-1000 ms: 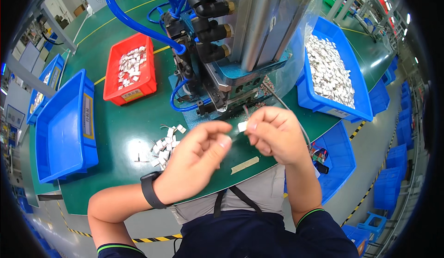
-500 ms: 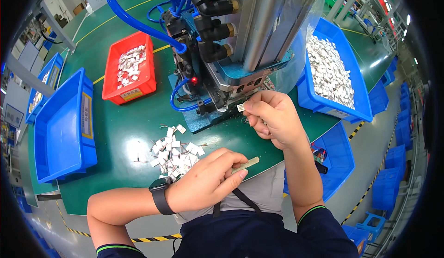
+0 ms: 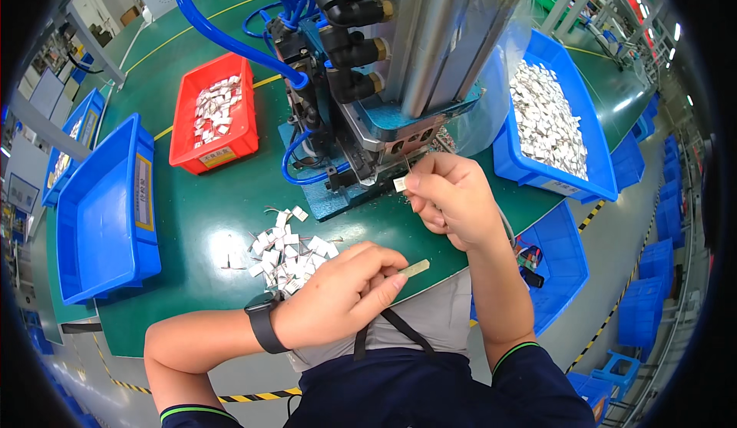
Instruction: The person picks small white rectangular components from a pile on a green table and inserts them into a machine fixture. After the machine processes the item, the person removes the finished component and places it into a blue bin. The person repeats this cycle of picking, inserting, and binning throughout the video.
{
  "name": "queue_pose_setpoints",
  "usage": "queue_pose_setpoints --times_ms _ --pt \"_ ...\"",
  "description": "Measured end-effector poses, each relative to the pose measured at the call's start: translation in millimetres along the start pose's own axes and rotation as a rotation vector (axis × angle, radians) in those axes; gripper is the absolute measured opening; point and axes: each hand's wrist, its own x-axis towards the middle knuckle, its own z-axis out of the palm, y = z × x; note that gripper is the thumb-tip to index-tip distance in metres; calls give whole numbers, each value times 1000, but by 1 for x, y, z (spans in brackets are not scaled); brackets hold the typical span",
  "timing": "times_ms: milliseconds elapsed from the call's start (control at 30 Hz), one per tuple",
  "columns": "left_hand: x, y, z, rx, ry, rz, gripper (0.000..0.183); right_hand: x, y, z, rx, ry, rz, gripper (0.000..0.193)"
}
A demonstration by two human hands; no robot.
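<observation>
Between thumb and fingers, my right hand (image 3: 459, 205) pinches a small white connector (image 3: 400, 185) just in front of the pneumatic press (image 3: 384, 140). My left hand (image 3: 342, 294) is closed around a narrow, pale yellowish strip (image 3: 415, 268) whose end sticks out past the fingertips; its exact kind cannot be made out. Beyond the left hand lies a loose pile of white connectors (image 3: 285, 255) with short dark wires, partly covered by that hand.
A red bin (image 3: 180, 132) with some connectors stands behind the pile. To the left is a blue bin (image 3: 100, 228). At the right, another blue bin (image 3: 553, 175) is heaped with connectors. Blue air hoses (image 3: 223, 40) arch over the green table (image 3: 192, 221).
The connector in my right hand has turned and dropped slightly. A red light on the press no longer shows. My left hand has shifted a little, still gripping the strip.
</observation>
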Motion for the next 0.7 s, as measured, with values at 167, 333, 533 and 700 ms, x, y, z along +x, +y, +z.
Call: queue_pose_setpoints --times_ms 167,333,533,700 --pt "11 3 -9 -564 215 -213 21 -15 2 -1 -120 -137 -6 9" --pt "16 -4 -17 -657 283 -178 26 -20 3 8 -327 -229 -130 11" --pt "16 -6 -16 -603 303 -162 21 -12 18 14 -385 -291 -317 10" --pt "16 7 -31 -329 267 -98 17 -19 9 17 -126 -313 94 12"
